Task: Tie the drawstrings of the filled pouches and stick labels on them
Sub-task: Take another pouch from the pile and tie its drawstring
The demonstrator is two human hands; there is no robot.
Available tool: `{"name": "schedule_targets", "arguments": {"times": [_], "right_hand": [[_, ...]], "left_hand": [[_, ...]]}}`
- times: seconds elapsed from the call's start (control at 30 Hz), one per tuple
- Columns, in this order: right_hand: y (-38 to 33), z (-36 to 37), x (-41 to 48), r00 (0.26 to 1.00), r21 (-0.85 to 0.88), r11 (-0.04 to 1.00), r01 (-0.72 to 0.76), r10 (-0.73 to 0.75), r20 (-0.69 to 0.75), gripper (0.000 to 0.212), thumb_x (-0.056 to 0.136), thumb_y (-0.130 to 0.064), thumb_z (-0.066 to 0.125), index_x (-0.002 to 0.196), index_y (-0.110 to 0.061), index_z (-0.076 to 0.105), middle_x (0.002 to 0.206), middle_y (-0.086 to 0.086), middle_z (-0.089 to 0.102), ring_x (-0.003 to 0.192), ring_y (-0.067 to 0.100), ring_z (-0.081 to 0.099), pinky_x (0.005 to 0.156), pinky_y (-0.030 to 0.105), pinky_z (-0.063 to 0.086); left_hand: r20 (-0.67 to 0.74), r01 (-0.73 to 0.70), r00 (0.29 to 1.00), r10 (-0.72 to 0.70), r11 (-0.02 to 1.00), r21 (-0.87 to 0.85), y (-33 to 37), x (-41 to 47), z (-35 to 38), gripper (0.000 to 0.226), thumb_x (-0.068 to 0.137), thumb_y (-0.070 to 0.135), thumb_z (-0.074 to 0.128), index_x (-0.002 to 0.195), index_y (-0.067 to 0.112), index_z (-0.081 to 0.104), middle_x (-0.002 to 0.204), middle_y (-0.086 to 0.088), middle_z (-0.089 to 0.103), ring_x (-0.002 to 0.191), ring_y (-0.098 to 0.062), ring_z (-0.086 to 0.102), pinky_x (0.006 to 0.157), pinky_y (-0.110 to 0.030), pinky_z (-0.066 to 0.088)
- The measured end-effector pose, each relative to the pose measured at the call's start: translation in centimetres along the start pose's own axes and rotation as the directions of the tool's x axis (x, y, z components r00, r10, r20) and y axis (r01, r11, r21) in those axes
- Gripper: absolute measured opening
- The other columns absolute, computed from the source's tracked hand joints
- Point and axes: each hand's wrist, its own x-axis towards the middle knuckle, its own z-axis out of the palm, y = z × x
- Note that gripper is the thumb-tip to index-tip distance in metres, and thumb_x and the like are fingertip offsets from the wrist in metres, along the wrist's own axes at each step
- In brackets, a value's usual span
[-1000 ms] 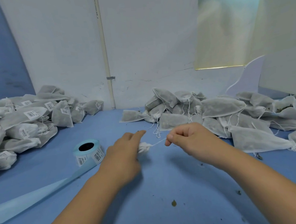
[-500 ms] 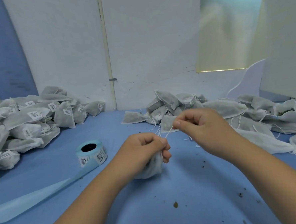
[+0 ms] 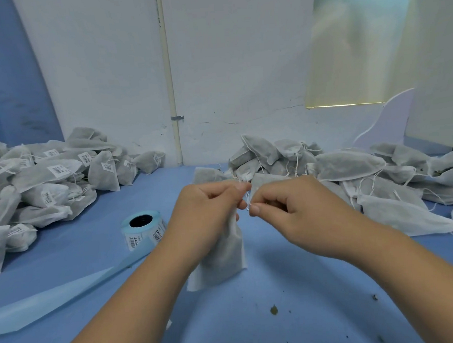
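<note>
A white filled pouch (image 3: 222,253) hangs upright above the blue table (image 3: 280,287), gathered at its neck. My left hand (image 3: 209,212) grips that neck, fingers curled round it. My right hand (image 3: 288,207) is close beside it and pinches the thin white drawstring (image 3: 248,200) between thumb and forefinger. A label roll (image 3: 142,228) with barcode stickers lies left of my left hand, its pale blue backing strip (image 3: 55,298) trailing toward the near left.
A heap of labelled pouches (image 3: 43,187) fills the left side. A heap of unlabelled pouches (image 3: 353,174) with loose strings spreads across the back right. A white wall (image 3: 227,65) with a thin pipe stands behind. Dark crumbs (image 3: 273,310) dot the near table.
The pouch went from lying stretched between my hands to hanging upright from my left hand. My right hand pulled the string up and away, then came back close to the pouch neck.
</note>
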Motion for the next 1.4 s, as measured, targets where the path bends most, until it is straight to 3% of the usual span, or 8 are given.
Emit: {"name": "schedule_targets", "arguments": {"times": [0.13,0.47,0.57,0.67,0.8,0.97,1.07,1.4], "right_hand": [[-0.7,-1.6,0.0,0.999,-0.078,0.996,0.052,-0.053,-0.005,0.022,0.091,-0.028,0.056,0.071,-0.027,0.064,0.055,-0.014,0.052,0.052,0.006,0.046,0.053,0.022,0.037],[0.7,-1.8,0.3,0.995,0.009,0.999,-0.045,0.045,-0.087,0.019,0.087,-0.027,0.061,0.068,-0.025,0.065,0.057,-0.021,0.056,0.054,0.0,0.049,0.053,0.013,0.037],[1.1,-1.3,0.6,0.977,-0.049,0.994,-0.099,0.088,-0.194,0.014,0.088,-0.021,0.06,0.075,-0.024,0.065,0.064,-0.016,0.058,0.063,0.0,0.052,0.056,0.014,0.036],[1.0,-1.9,0.9,0.931,-0.099,0.985,-0.142,0.099,-0.35,0.009,0.087,-0.019,0.058,0.09,-0.026,0.064,0.085,-0.012,0.056,0.078,0.004,0.052,0.065,0.013,0.034],[-0.8,-2.7,0.5,0.914,0.189,0.98,-0.058,0.128,-0.384,0.009,0.083,-0.02,0.061,0.076,-0.024,0.065,0.07,-0.013,0.06,0.058,0.002,0.051,0.052,0.01,0.038],[-2.7,-1.5,-0.1,0.989,0.331,0.939,-0.091,0.123,-0.08,0.015,0.084,-0.022,0.062,0.071,-0.016,0.066,0.065,0.003,0.061,0.064,0.025,0.057,0.055,0.032,0.045],[-2.8,-1.1,-0.2,0.988,0.365,0.923,-0.117,0.145,-0.05,0.016,0.085,-0.022,0.064,0.069,-0.019,0.067,0.059,-0.008,0.058,0.06,0.011,0.055,0.051,0.018,0.04],[-2.5,-1.2,0.0,0.976,0.426,0.884,-0.195,0.217,-0.005,0.009,0.07,-0.026,0.068,0.067,-0.018,0.067,0.057,-0.006,0.057,0.054,0.005,0.05,0.052,0.018,0.041]], "left_hand": [[0.141,-0.059,0.99,0.026,0.969,0.239,0.3,-0.3,0.3,0.03,0.094,0.024,0.062,0.067,0.028,0.074,0.06,0.014,0.065,0.051,0.004,0.053,0.054,-0.008,0.042],[0.396,0.002,0.916,-0.062,0.989,0.149,1.6,-0.8,-0.2,0.033,0.093,0.027,0.058,0.061,0.024,0.068,0.057,0.004,0.056,0.053,-0.009,0.051,0.059,-0.016,0.045],[0.306,0.188,0.941,-0.142,0.974,-0.128,1.2,-0.6,0.1,0.022,0.073,0.02,0.058,0.052,0.014,0.057,0.052,-0.004,0.043,0.049,-0.018,0.039,0.054,-0.026,0.036],[0.368,0.39,0.903,-0.22,0.78,-0.49,1.1,0.1,-0.4,0.018,0.066,0.017,0.053,0.049,0.013,0.05,0.051,0.0,0.034,0.042,-0.014,0.034,0.048,-0.023,0.036],[0.445,0.464,0.872,-0.204,0.633,-0.619,0.7,0.7,-1.2,0.023,0.072,0.017,0.045,0.05,0.014,0.049,0.048,0.003,0.033,0.039,-0.012,0.035,0.045,-0.022,0.037],[0.5,0.456,0.854,-0.141,0.665,-0.592,0.4,0.4,-0.9,0.016,0.068,0.018,0.052,0.052,0.014,0.051,0.048,0.003,0.036,0.041,-0.013,0.036,0.048,-0.025,0.037],[0.526,0.446,0.843,-0.115,0.697,-0.562,0.5,0.3,-0.7,0.017,0.07,0.019,0.053,0.053,0.014,0.053,0.049,0.001,0.039,0.043,-0.013,0.039,0.049,-0.025,0.04],[0.476,0.25,0.879,-0.034,0.883,-0.397,0.6,0.0,-0.6,0.024,0.077,0.022,0.053,0.055,0.014,0.057,0.054,-0.002,0.043,0.05,-0.017,0.045,0.061,-0.03,0.038]]}}
